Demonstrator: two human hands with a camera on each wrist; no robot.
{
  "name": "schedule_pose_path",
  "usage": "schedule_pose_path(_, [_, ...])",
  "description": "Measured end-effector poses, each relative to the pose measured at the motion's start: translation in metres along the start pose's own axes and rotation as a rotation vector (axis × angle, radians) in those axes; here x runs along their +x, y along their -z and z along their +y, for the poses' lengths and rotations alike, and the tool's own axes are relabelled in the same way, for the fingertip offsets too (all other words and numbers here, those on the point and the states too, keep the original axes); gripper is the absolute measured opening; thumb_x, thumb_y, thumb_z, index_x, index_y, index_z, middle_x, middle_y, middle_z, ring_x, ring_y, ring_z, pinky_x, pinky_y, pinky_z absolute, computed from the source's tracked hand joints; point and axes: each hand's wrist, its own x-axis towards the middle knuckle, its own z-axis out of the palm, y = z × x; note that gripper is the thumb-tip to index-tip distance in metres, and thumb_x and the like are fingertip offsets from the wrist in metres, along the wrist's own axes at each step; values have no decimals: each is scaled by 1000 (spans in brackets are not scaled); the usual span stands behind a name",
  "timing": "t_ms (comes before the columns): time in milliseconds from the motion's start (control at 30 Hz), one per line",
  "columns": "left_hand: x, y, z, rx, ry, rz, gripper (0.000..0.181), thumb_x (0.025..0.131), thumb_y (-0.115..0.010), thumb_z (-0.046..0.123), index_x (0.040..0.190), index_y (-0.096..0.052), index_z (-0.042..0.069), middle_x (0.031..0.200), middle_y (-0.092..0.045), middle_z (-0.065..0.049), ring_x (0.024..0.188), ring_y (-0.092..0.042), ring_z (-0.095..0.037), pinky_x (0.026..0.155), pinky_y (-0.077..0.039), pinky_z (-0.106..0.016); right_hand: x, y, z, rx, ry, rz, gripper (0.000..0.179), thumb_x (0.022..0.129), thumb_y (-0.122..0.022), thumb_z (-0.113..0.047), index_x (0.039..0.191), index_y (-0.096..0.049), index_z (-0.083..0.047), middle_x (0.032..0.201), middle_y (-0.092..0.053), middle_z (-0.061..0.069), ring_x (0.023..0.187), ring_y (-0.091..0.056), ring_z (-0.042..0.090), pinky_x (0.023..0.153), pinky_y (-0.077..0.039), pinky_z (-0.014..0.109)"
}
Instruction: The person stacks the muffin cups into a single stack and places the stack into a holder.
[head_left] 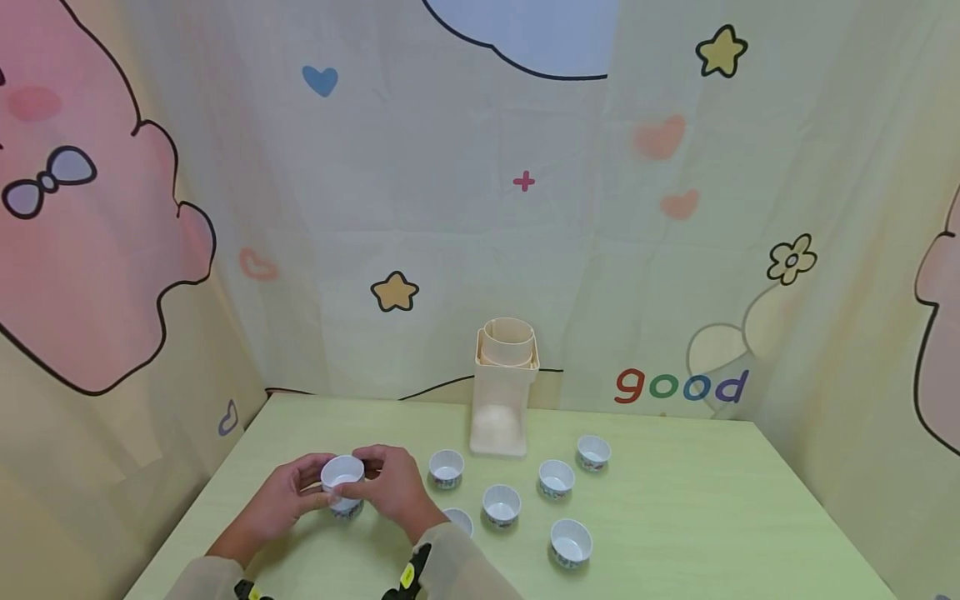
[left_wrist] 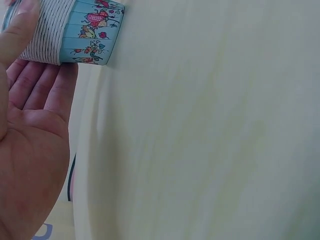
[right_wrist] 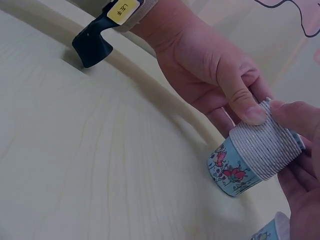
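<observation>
A nested stack of paper cups (head_left: 343,473), blue with a flower print and many white rims, stands at the left of the table. My left hand (head_left: 281,498) holds its left side, with the thumb across the rims in the left wrist view. From the other side my right hand (head_left: 396,490) grips the stack, its thumb near the topmost rims. Both thumbs almost meet on the stack (right_wrist: 265,142) in the right wrist view. Close to my right hand stand single paper cups, one cup (head_left: 446,469) behind it and another cup (head_left: 458,522) partly hidden by the sleeve.
More upright cups are spread over the middle of the table, among them a near cup (head_left: 571,544) and a far cup (head_left: 593,452). A cream-coloured holder (head_left: 498,408) with a round opening on top stands at the back edge, before a printed curtain (head_left: 450,167).
</observation>
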Motion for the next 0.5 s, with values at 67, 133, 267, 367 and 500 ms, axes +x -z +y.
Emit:
schedule_pose_path(67, [0,0,1,6,1,0,64,90,-79,17,140,-50,-9,141,-56,-32,113,-59,10,101,-56,-25,0,0,0,-4,-3,1,48,77,-91,-13,120,-73,-5,111,-77,3,98,-71,12,89,-61,28])
schedule_pose_path(133, [-1,0,2,15,7,3,64,90,-80,18,140,-50,-8,142,-56,-32,116,-60,5,101,-56,-26,0,0,1,-6,-10,1,48,77,-92,-13,120,-73,-6,112,-76,2,99,-71,12,90,-61,28])
schedule_pose_path(267, [-1,-1,3,26,31,16,65,90,-80,21,141,-51,-7,142,-57,-29,125,-62,-17,101,-57,-29,1,-1,3,-17,-12,3,49,77,-92,-15,121,-73,-6,112,-76,2,100,-71,12,91,-61,29])
schedule_pose_path(367, [-1,-2,3,19,37,21,65,89,-80,20,141,-51,-7,142,-58,-29,128,-61,-30,100,-58,-29,0,0,5,-15,3,5,50,77,-92,-16,122,-72,-6,114,-76,3,102,-72,13,91,-61,29])
schedule_pose_path(500, [0,-1,2,12,34,19,65,89,-81,18,141,-51,-7,142,-58,-29,128,-61,-32,100,-58,-29,-3,2,7,-9,25,9,50,78,-91,-18,122,-72,-5,115,-76,4,104,-72,15,93,-61,29])
